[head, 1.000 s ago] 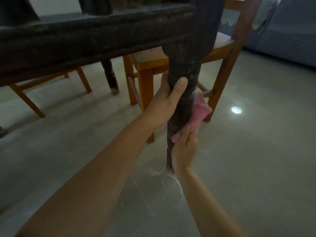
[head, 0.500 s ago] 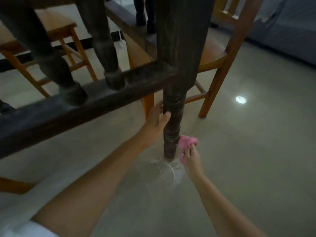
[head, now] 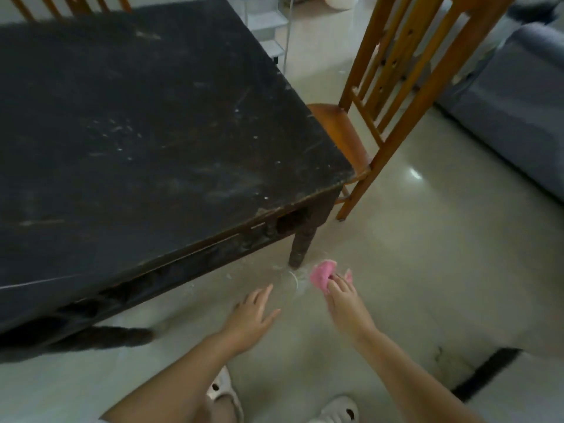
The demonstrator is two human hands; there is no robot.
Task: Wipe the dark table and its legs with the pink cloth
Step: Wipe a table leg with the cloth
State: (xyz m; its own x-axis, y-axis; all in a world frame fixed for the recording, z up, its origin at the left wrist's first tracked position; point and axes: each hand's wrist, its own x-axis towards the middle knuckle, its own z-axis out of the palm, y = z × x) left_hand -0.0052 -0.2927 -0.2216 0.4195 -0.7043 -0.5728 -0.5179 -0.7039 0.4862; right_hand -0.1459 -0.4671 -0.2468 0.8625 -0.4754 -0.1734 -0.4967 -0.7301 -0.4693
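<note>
- Your right hand (head: 346, 303) pinches the crumpled pink cloth (head: 323, 274) in its fingertips, low over the pale floor (head: 412, 270), just beside the foot of the turned dark table leg (head: 300, 248).
- Your left hand (head: 251, 317) holds nothing, fingers spread loosely.
- The scuffed dark wooden table (head: 146, 132) fills the left.

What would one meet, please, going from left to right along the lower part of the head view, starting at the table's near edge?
dark table → left hand → pink cloth held in the right hand → grey sofa at the far right.
</note>
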